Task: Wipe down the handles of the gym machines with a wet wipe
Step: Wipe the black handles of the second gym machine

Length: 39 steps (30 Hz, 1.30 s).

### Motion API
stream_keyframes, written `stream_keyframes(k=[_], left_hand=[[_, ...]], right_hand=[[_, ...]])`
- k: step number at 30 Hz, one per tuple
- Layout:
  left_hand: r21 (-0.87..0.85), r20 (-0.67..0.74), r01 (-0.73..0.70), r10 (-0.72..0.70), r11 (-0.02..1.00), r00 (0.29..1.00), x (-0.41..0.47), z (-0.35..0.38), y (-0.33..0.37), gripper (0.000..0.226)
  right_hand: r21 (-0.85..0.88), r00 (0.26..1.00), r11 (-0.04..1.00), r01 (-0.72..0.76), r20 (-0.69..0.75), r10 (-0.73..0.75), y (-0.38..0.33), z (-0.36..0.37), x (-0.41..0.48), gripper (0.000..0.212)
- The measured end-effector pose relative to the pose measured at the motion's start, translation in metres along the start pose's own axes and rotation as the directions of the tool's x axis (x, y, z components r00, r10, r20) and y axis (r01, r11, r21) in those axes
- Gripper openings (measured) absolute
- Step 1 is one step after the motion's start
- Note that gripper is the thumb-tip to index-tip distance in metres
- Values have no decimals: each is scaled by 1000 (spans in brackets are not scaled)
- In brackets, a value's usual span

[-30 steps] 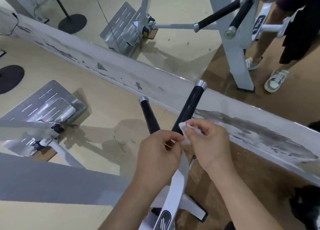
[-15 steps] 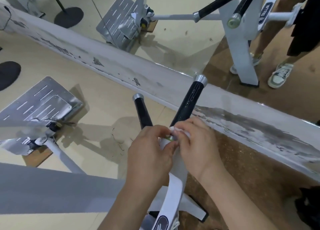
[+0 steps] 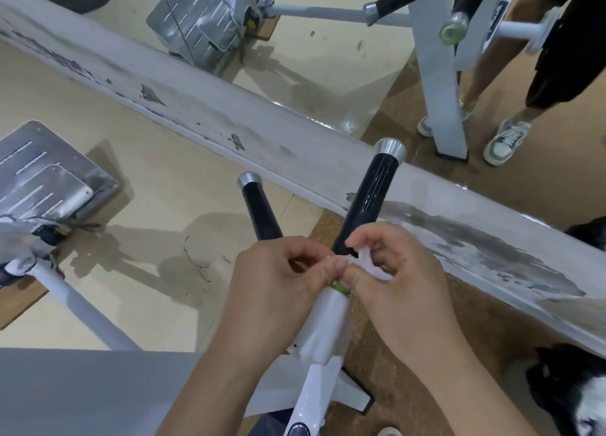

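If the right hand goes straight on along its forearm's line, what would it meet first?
Probably the lower end of the longer black handle, just beyond the wet wipe that the right hand pinches. The left hand sits close beside this line; depth is unclear.

bright, even indoor light; soft shadows on floor (image 3: pixel 196 206); glare on mirror ledge (image 3: pixel 492 203); wide-angle bending at edges; slight blur thruout.
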<state>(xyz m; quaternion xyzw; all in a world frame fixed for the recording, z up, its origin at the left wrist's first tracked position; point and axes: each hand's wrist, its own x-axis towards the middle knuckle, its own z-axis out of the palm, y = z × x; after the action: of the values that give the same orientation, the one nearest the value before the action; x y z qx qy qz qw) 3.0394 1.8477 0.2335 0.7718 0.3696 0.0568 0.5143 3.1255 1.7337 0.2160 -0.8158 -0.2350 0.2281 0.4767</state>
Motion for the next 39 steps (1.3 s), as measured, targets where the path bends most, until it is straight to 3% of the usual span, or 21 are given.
stream_keyframes(k=[2, 4, 7, 9, 16, 22, 24, 27, 32, 36, 39], left_hand=[[23, -40, 15, -14, 1000, 999, 3, 0, -2, 12], [151, -103, -26, 42, 988, 994, 6, 4, -3, 14], [293, -152, -99, 149, 951, 977, 5, 13, -1, 10], [273, -147, -137, 182, 952, 972, 0, 15, 1, 11], [202, -119, -84, 110, 976, 987, 0, 16, 2, 14], [140, -134, -102, 121, 985, 984, -2, 15, 2, 10], [202, -143, -148, 178, 968, 973, -2, 18, 3, 11], [319, -145, -174, 229, 932, 963, -4, 22, 2, 8], [203, -75, -153, 171, 967, 982, -13, 24, -3, 6], [223, 10, -189, 192, 956, 981, -21, 21, -6, 20], [43, -67, -132, 134, 990, 989, -24, 15, -8, 18]], right_hand=[[25, 996, 1000, 6, -90, -3, 4, 3, -3, 21], [-1, 983, 998, 61, -172, -60, 8, 4, -10, 9], [-234, 950, 955, 180, -209, -231, 13, 3, -17, 14], [-294, 945, 935, 200, -193, -263, 14, 5, -19, 10], [120, 991, 993, 23, -136, -6, 13, 12, -26, 25], [119, 976, 992, -51, -203, 74, 4, 7, 9, 15], [312, 967, 941, -134, -165, 193, 2, 5, 7, 18], [590, 936, 769, -247, -61, 348, 0, 6, -12, 21], [497, 896, 836, -232, -225, 383, 2, 18, -22, 22], [465, 954, 873, -148, -166, 250, -5, 17, -26, 16], [314, 970, 946, -81, -195, 147, -3, 19, -21, 20]])
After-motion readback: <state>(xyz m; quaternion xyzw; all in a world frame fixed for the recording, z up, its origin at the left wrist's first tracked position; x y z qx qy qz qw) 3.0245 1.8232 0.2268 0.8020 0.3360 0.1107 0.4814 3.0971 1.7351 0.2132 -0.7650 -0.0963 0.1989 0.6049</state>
